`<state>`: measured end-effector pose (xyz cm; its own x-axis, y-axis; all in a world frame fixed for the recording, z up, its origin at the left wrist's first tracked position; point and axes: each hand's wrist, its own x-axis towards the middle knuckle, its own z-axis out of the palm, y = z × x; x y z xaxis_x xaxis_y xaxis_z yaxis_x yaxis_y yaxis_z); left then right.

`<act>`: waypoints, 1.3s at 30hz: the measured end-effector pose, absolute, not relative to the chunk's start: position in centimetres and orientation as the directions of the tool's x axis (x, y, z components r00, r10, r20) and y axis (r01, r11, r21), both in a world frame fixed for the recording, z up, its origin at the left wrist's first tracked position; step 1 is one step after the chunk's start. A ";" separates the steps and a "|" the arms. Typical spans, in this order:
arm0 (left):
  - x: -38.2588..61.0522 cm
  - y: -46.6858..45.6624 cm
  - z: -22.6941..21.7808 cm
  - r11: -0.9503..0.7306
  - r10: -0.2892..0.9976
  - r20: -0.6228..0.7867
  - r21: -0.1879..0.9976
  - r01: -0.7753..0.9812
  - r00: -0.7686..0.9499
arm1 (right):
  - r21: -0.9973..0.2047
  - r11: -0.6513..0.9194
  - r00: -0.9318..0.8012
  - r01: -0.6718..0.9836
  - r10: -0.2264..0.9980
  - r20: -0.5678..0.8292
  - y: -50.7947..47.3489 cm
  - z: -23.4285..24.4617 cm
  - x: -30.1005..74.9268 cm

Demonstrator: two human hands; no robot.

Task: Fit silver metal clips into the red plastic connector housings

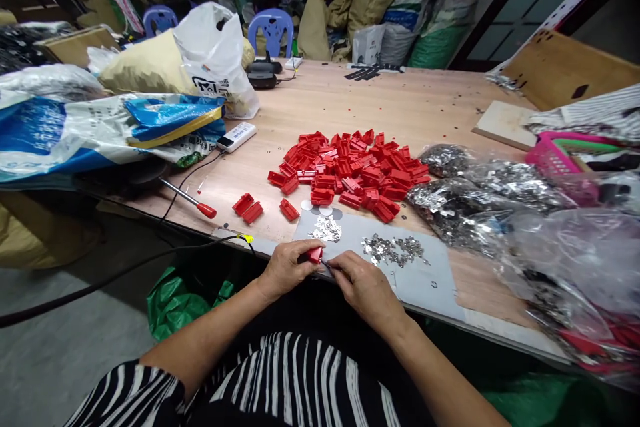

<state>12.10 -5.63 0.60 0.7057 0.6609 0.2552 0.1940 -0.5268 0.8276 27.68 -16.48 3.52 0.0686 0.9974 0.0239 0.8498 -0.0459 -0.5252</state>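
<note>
Table [300, 103]: at its near edge, the left hand [289, 268] clamps a red case [315, 255], while the right hand [367, 285], just beside it, pinches a thin tool [326, 264] slanting toward the case's right end.

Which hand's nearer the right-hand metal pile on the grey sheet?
Right. The right hand is just to the near left of the metal pile; the left hand is farther left.

Red parts [345, 167] lie heaped on a workshop table [310, 97].
</note>
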 end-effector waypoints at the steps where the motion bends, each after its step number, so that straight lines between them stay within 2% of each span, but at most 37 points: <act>1: 12.1 -5.7 0.5 -0.527 0.667 0.260 0.827 0.195 0.698 | -0.505 -0.071 0.091 0.860 0.996 0.014 -16.4 3.7 27.2; 5: 12.2 -6.0 0.2 -0.505 0.703 0.265 0.840 0.200 0.660 | -0.429 -0.178 0.190 0.885 0.982 -0.017 -15.8 3.9 25.8; 10: 12.0 -5.9 0.5 -0.470 0.688 0.221 0.862 0.192 0.692 | -0.541 -0.095 0.111 0.836 0.994 -0.003 -15.6 3.7 26.8; 16: 11.8 -5.8 0.4 -0.418 0.691 0.190 0.892 0.170 0.698 | -0.485 -0.104 0.145 0.869 0.988 0.048 -16.8 4.4 28.2; 21: 11.5 -5.5 0.1 -0.367 0.682 0.155 0.918 0.151 0.715 | -0.521 -0.140 0.173 0.842 0.985 0.013 -17.2 4.5 28.4; 26: 11.5 -5.5 0.5 -0.233 0.704 0.124 0.971 0.062 0.699 | -0.640 -0.095 0.148 0.762 0.988 0.030 -17.1 4.4 27.9; 30: 11.8 -6.2 1.5 0.045 0.794 0.026 0.994 -0.101 0.608 | -0.753 -0.100 0.151 0.650 0.989 -0.001 -17.2 5.0 27.8; 32: 11.9 -6.7 2.2 0.250 0.803 -0.077 0.943 -0.217 0.591 | -0.800 -0.098 0.133 0.592 0.991 -0.022 -17.3 5.3 27.8; 35: 11.9 -7.4 2.9 0.563 0.718 -0.249 0.757 -0.333 0.650 | -0.834 -0.057 0.077 0.549 0.997 -0.017 -17.4 5.5 27.7; 39: 11.9 -8.1 3.1 0.773 0.591 -0.381 0.520 -0.364 0.711 | -0.838 -0.019 0.018 0.546 1.000 -0.011 -17.3 5.4 27.4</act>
